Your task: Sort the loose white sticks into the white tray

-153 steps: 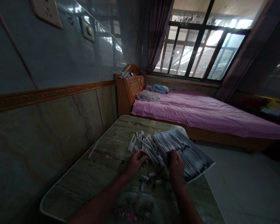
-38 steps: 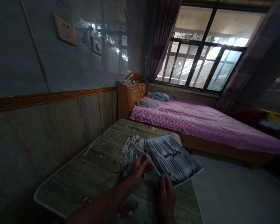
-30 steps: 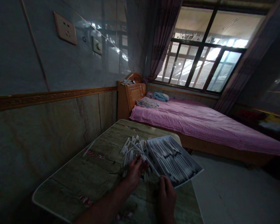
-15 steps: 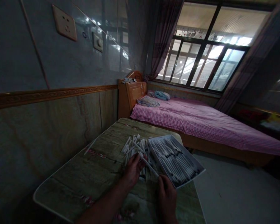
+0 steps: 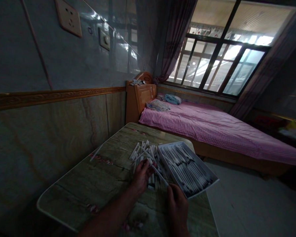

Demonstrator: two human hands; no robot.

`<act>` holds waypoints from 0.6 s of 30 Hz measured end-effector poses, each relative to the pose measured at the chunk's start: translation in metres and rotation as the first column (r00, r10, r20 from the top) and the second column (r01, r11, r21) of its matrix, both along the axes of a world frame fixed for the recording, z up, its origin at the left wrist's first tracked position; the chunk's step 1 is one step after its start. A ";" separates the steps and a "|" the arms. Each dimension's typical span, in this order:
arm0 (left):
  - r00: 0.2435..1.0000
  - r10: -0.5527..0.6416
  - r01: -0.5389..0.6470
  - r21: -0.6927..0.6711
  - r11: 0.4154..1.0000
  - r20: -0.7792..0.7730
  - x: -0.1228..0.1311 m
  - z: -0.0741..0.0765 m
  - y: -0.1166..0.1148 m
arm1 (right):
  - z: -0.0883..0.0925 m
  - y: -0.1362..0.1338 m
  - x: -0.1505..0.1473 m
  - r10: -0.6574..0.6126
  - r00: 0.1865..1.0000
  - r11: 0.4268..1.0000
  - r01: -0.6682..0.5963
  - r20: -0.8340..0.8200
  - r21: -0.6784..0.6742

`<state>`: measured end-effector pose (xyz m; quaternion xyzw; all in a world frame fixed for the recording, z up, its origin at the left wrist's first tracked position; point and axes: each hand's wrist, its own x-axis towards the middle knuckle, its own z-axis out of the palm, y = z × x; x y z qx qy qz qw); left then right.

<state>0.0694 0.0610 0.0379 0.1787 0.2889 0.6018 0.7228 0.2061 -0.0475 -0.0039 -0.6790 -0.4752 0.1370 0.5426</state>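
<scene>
A thin white pen-like stick (image 5: 160,174) slants between my two hands above the table. My left hand (image 5: 141,172) is closed on its far end, thumb and fingers pinched together. Its near end is gripped by my right hand (image 5: 177,199), with the fingers curled round it. Beyond my left hand lies a loose pile of white sticks (image 5: 138,152), partly hidden by that hand. To the right stands a shallow white box (image 5: 204,169), which holds rows of slim white sticks with dark ends (image 5: 187,168).
The wood-patterned table (image 5: 108,184) has rounded corners and flower prints. One white stick (image 5: 96,152) lies at its left edge, by the tiled wall (image 5: 86,118). A bed with a pink checked cover (image 5: 199,121) stands behind the table.
The view has shifted slightly. Both hands stay on the same stick, in nearly the same place.
</scene>
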 end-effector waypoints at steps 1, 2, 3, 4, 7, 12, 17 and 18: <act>1.000 0.002 -0.002 0.009 1.000 -0.011 0.000 0.001 0.000 | 0.000 0.000 0.000 0.000 1.000 1.000 0.000 0.001 -0.003; 1.000 0.004 -0.003 0.024 1.000 -0.024 -0.001 0.001 0.000 | -0.001 0.000 0.000 0.001 1.000 1.000 -0.001 0.002 -0.007; 0.999 0.007 -0.005 0.043 0.999 -0.037 -0.001 0.002 0.000 | -0.001 0.000 0.000 0.001 1.000 1.000 -0.001 0.003 -0.012; 0.999 0.013 -0.009 0.063 0.998 -0.050 -0.002 0.003 -0.001 | -0.001 0.000 0.000 -0.003 1.000 1.000 0.003 0.003 -0.013; 0.996 0.036 -0.028 0.095 0.995 -0.085 -0.002 0.004 -0.001 | 0.000 0.001 0.000 -0.016 1.000 1.000 0.016 0.001 -0.010; 0.987 0.062 -0.047 0.100 0.994 -0.151 -0.003 0.006 -0.001 | 0.003 -0.001 0.000 -0.036 0.999 0.999 0.036 0.026 -0.013; 0.986 0.082 -0.067 0.107 0.992 -0.145 -0.003 0.008 -0.003 | 0.006 -0.001 -0.002 -0.035 0.999 0.999 0.036 0.032 -0.001; 0.988 0.076 -0.062 0.105 0.992 -0.132 -0.002 0.009 -0.004 | 0.006 -0.001 -0.002 -0.034 0.999 0.999 0.034 0.029 0.002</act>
